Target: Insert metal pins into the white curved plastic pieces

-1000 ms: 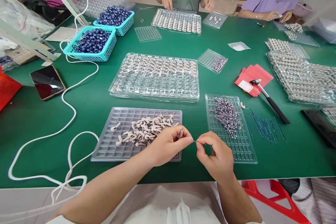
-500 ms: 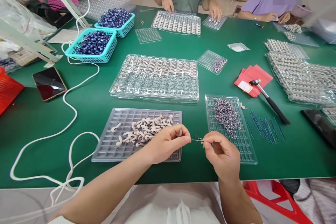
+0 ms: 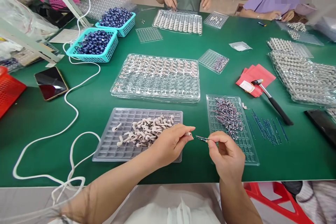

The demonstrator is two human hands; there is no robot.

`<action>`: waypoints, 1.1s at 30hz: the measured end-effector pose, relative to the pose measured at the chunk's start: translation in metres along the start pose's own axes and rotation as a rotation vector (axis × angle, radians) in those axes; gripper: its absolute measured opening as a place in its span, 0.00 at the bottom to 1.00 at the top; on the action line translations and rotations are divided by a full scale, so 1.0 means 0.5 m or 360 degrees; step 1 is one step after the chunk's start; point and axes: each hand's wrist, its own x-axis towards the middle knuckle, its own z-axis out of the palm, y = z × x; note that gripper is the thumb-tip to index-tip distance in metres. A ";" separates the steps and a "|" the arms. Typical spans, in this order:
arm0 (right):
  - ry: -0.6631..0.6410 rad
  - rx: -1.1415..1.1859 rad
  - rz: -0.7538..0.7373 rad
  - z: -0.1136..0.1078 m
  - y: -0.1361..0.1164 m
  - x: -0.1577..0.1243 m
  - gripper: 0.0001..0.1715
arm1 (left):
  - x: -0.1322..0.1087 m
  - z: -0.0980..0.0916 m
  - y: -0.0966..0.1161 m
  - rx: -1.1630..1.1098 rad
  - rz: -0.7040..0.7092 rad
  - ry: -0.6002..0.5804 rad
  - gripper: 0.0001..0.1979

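Note:
My left hand [image 3: 166,147] pinches a pale earbud shell [image 3: 188,134] by its stem, with the end pointing right. Just across a small gap, my right hand [image 3: 228,152] grips a small wired part [image 3: 201,138] between thumb and fingertips; its thin wires point toward the shell without visibly touching it. Behind my left hand lies a grey compartment tray [image 3: 106,147] with a heap of pale earbud shells [image 3: 145,129]. Beside my right hand, a clear tray [image 3: 249,154] carries a pile of wired parts [image 3: 228,115].
A clear blister tray [image 3: 154,89], partly filled with earbud pieces, lies ahead. Right are a hammer [image 3: 273,102], red paper [image 3: 259,73] and stacked trays [image 3: 296,73]. Left are a phone [image 3: 51,82], white cable [image 3: 76,112] and turquoise basket [image 3: 106,56]. Co-workers sit opposite.
My hands have drawn slightly apart, the right one moving right. The earbud shell has tipped from upright to pointing right. The opposite co-worker's hand has left the small tray.

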 end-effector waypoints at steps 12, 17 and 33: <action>-0.0084 -0.0269 -0.0134 0.004 -0.003 0.006 0.09 | 0.002 0.002 0.001 0.0057 0.0083 0.0159 0.11; -0.0105 -0.0395 -0.0153 0.006 -0.006 0.007 0.08 | 0.001 0.006 -0.004 0.0078 0.0153 0.0184 0.11; -0.0243 -0.0690 -0.0434 0.019 -0.011 0.019 0.08 | -0.003 0.015 -0.014 0.0347 0.0345 0.0113 0.13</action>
